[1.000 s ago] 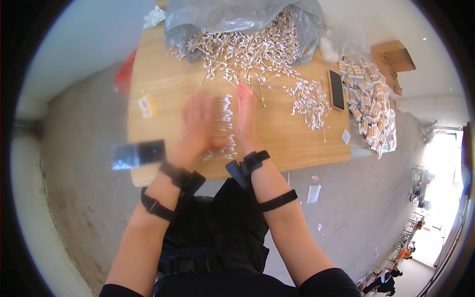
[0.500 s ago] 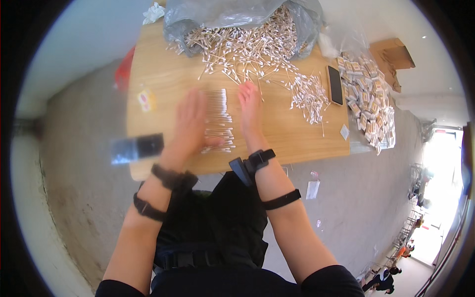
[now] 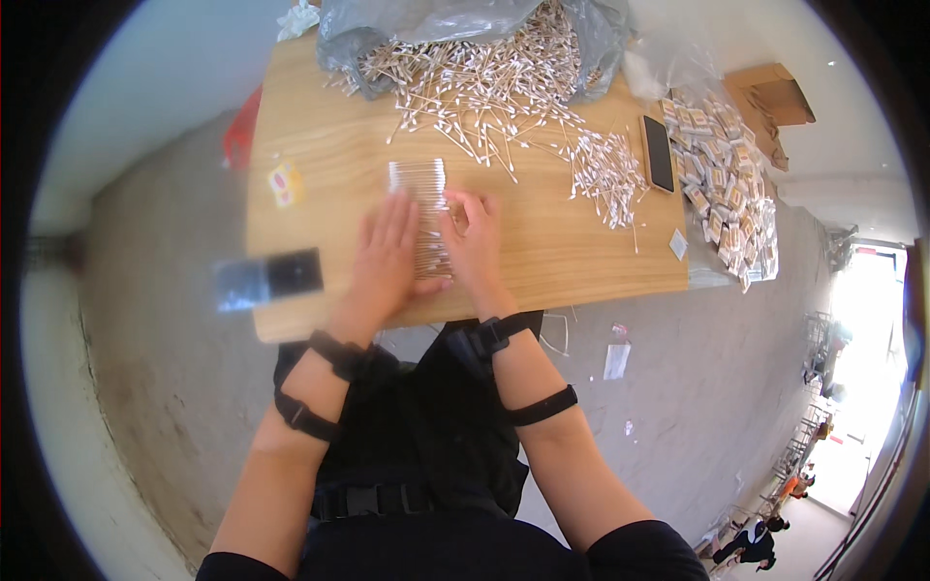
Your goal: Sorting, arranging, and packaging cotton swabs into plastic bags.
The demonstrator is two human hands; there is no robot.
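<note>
A row of cotton swabs [image 3: 424,176] lies side by side on the wooden table in front of me, sticks running left to right. Against its left ends rests my left hand [image 3: 384,259], open, fingers stretched forward and close together, thumb reaching across the near end of the row. On the other side, my right hand [image 3: 477,242] touches the row's right ends with bent fingers, thumb and forefinger apart, and no swab shows in its grasp. Farther off, a large heap of loose swabs [image 3: 484,82] spills from a grey plastic bag [image 3: 417,34]. A smaller loose pile [image 3: 605,179] lies to the right.
On the table's right stand a dark phone [image 3: 658,155] and, at the edge, many small packed boxes [image 3: 722,184] on clear plastic. An open cardboard box [image 3: 770,102] is beyond. At the left are a yellow-and-white packet [image 3: 285,184] and a dark flat object [image 3: 276,278] overhanging the edge.
Both hands have closed in on the swabs from the two sides. Two separate groups of swabs now form one continuous row. My right hand has come nearer and its fingers have bent.
</note>
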